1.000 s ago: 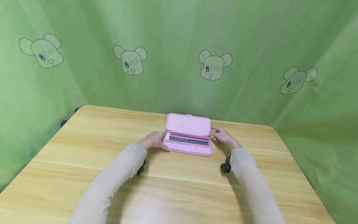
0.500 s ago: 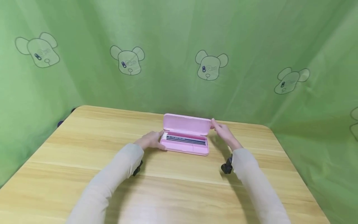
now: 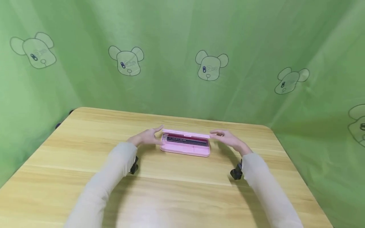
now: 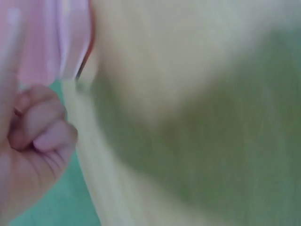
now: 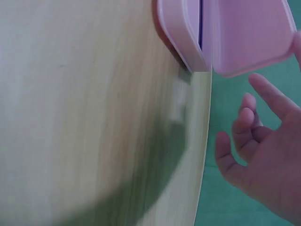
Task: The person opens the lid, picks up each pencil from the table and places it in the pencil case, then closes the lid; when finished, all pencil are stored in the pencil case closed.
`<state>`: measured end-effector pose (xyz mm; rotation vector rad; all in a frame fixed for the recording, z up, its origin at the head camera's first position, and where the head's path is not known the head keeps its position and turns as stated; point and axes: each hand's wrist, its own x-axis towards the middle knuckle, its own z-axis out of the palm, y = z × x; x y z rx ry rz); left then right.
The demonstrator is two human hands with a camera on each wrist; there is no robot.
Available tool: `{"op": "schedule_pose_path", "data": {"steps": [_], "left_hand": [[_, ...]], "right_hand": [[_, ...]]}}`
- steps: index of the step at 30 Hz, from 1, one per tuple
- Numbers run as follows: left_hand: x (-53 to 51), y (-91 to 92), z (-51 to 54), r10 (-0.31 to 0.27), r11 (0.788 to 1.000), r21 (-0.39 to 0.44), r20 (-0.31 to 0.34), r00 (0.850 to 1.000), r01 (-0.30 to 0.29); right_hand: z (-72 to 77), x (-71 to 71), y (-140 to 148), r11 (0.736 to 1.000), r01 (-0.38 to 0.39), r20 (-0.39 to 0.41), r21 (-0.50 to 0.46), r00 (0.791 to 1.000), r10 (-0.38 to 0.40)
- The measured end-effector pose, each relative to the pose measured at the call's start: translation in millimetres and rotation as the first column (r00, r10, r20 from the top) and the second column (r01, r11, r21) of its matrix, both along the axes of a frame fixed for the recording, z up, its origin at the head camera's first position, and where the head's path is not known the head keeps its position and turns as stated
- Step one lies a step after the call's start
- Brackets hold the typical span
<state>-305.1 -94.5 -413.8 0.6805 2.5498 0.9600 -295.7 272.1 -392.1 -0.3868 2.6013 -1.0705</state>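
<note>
A pink pencil case (image 3: 178, 147) lies on the table, its hinged lid (image 3: 174, 131) tilted partway over the tray. Several dark pencils (image 3: 186, 141) with pale ends lie in the rear compartment. My left hand (image 3: 144, 137) is at the case's left end, one finger by the lid's corner and another digit at the tray; in the left wrist view one digit is straight and the others curl on nothing. At the other end my right hand (image 3: 227, 138) touches the lid's edge with a fingertip, its remaining fingers loosely spread, as the right wrist view shows.
The wooden table (image 3: 171, 190) has its far edge just behind the case. A green curtain (image 3: 171, 88) with bear-head drawings hangs behind and along the sides. Black wrist cameras sit under both sleeves.
The lid has swung from leaning back to tipped forward over the tray. My right hand rose along with it, then lowered. The left hand's upper finger has lifted to the lid's corner.
</note>
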Motion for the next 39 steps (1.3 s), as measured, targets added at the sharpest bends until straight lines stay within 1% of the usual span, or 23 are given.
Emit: {"op": "schedule_pose_path", "data": {"steps": [2, 4, 5, 9, 14, 17, 21, 25, 28, 30, 32, 36, 39], "left_hand": [[-1.3, -3.0, 4.9, -0.020, 0.998, 0.056, 0.002, 1.000, 0.020], [-1.9, -3.5, 6.7, -0.043, 0.997, 0.070, 0.001, 0.999, 0.043], [-2.1, -3.0, 6.0, -0.046, 0.996, 0.071, 0.000, 0.999, 0.046], [-1.2, 2.1, -2.6, -0.033, 0.999, 0.036, 0.020, 0.999, 0.033], [-0.2, 7.0, -13.1, -0.036, 0.999, -0.024, -0.024, 0.999, 0.035], [1.4, 6.8, -13.6, -0.038, 0.998, -0.042, -0.037, 0.999, 0.036], [4.5, 6.2, -11.6, -0.020, 0.998, -0.064, -0.037, 0.999, 0.018], [8.0, 6.2, -15.2, -0.019, 0.998, -0.065, -0.057, 0.998, 0.015], [11.8, 6.6, -17.6, -0.026, 0.997, -0.070, -0.067, 0.997, 0.021], [13.9, 7.2, -16.5, -0.020, 0.995, -0.100, -0.070, 0.997, 0.013], [13.6, 9.3, -12.7, -0.021, 0.990, -0.141, -0.093, 0.995, 0.008], [11.3, 13.1, -3.7, -0.016, 0.970, -0.241, -0.133, 0.991, -0.016], [10.4, 14.4, 1.2, -0.001, 0.955, -0.294, -0.132, 0.991, -0.038]], "right_hand": [[-1.8, 2.2, 1, 1.000, -0.023, 0.001, 0.011, 1.000, 0.023], [-4.5, 3.5, 1, 0.998, -0.047, -0.007, 0.033, 0.999, 0.048], [-6.3, 3.9, 0, 0.997, -0.057, -0.012, 0.047, 0.998, 0.058], [-14.8, 4.9, -3, 0.991, -0.096, -0.020, 0.091, 0.995, 0.099], [-23.4, 2.7, -7, 0.987, -0.123, -0.040, 0.104, 0.991, 0.127], [-26.1, -0.7, -8, 0.988, -0.125, -0.048, 0.089, 0.990, 0.129], [-28.7, -3.7, -10, 0.990, -0.111, -0.050, 0.082, 0.992, 0.116], [-29.3, 1.6, -13, 0.991, -0.090, -0.047, 0.095, 0.994, 0.095], [-28.6, 8.9, -14, 0.988, -0.102, -0.049, 0.115, 0.993, 0.108], [-27.5, 13.0, -15, 0.985, -0.117, -0.059, 0.128, 0.990, 0.126], [-23.8, 14.7, -15, 0.983, -0.121, -0.074, 0.137, 0.988, 0.132], [-14.2, 16.4, -16, 0.981, -0.097, -0.084, 0.168, 0.990, 0.112], [-8.4, 17.7, -18, 0.975, -0.085, -0.076, 0.207, 0.992, 0.102]]}}
